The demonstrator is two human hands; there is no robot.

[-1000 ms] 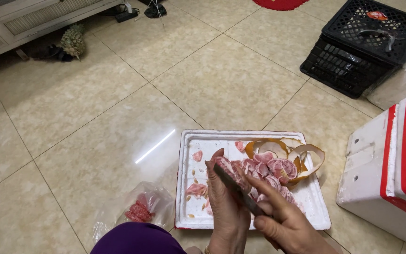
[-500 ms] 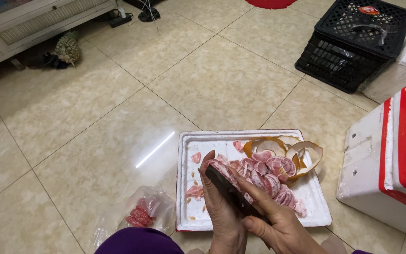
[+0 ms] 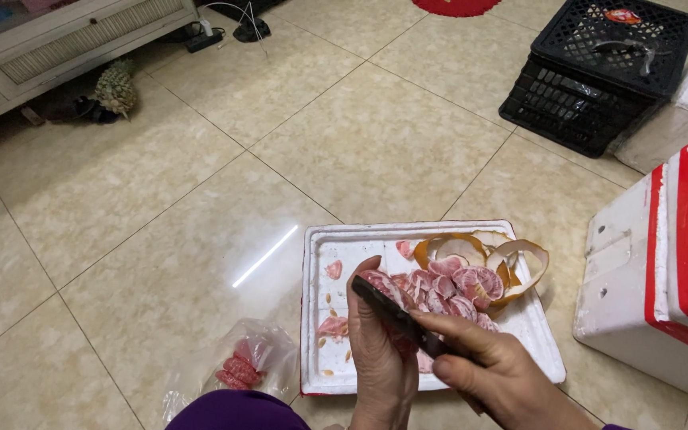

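Note:
My left hand grips a pink grapefruit segment over a white foam tray on the tiled floor. A dark-bladed knife is held in my right hand, its blade laid against the segment. Several peeled pink segments are piled in the tray beside curls of orange peel. Small pink scraps and seeds lie on the tray's left part.
A clear plastic bag with pink pieces lies left of the tray. A white and red foam box holding oranges stands at the right. A black plastic crate is beyond it. A pineapple sits by a white cabinet.
The view has shifted slightly. My hands stay over the tray, and the knife blade has slid along the segment in my left hand.

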